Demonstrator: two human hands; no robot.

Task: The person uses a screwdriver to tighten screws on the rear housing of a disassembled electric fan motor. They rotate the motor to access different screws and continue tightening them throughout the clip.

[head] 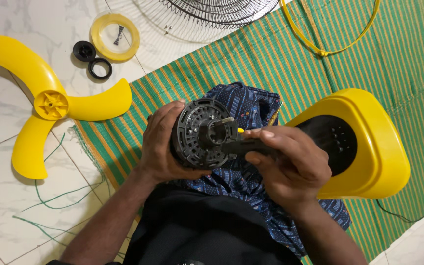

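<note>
- Two hands work over the lap: the left hand (160,145) is wrapped tight around a round black motor housing (199,132); the right hand (290,164) is closed on a dark tool handle (246,145) pressed to its hub.
- Slipping looks possible: the housing rests unsupported above the blue cloth (251,105).
- Small black rings (99,68) on the floor could get lost.

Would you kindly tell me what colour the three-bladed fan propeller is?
Bright yellow; the fan propeller shows in the head view.

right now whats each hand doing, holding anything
Left hand: closed around the round black motor housing.
Right hand: closed on a black tool handle, its tip at the housing's centre.
</note>
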